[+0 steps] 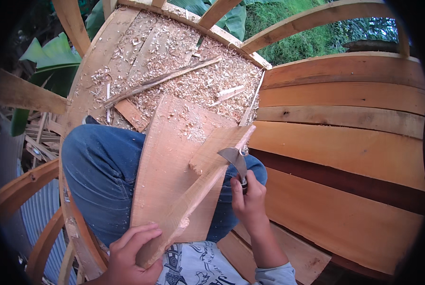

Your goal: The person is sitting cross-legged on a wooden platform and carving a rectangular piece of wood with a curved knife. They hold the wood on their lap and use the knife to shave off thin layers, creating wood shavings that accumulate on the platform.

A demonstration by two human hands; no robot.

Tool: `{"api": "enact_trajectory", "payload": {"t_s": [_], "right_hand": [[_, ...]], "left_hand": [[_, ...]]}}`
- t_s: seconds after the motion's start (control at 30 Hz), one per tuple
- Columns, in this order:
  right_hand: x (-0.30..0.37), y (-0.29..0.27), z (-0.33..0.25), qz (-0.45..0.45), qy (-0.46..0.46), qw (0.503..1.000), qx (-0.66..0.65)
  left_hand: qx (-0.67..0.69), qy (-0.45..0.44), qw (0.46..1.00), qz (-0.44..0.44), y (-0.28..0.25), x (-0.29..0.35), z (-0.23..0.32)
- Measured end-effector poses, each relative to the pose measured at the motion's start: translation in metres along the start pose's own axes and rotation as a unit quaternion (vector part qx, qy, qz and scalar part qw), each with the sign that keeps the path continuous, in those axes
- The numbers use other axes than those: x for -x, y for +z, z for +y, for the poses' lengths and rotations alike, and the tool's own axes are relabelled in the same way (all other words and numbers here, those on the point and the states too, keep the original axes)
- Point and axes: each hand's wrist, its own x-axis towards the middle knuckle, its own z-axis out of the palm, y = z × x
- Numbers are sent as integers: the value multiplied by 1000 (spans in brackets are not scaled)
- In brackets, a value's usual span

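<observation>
Notched wooden slat (pixel 193 199) slants up and rightward above a wide board (pixel 150 166) on the person's lap, its near end clamped between the left hand's (pixel 129 251) fingers and thumb. Rightward, its far end lies beyond the right hand (pixel 252 199), whose fingers close around a curved-blade knife (pixel 237 160), the blade at the slat's pale edge.

The wide board (pixel 158 156) rests across the legs (pixel 103 164). Above it slants a curved piece (pixel 198 190). The left hand (pixel 132 251) is at its near end, the knife (pixel 236 159) and right hand (pixel 251 197) at its right. Beyond it, a long stick (pixel 162 80) lies among shavings (pixel 188 92); side planks (pixel 336 145) stand to its right.
</observation>
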Motion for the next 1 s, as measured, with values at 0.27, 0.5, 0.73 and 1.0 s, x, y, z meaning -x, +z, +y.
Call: {"api": "enact_trajectory", "payload": {"t_s": [0.27,0.5,0.73,1.0], "right_hand": [[29,-16,21,-77,68,942,-321],[28,-29,5,-282,55,869,-402],[31,-24,20,-161,-10,897,-412],[25,-21,24,-195,89,843,-494]], "left_hand": [[27,-58,998,-8,-1,1,3],[28,-86,996,16,8,12,-2],[25,-107,994,26,19,19,2],[15,-115,993,33,23,20,6]]}}
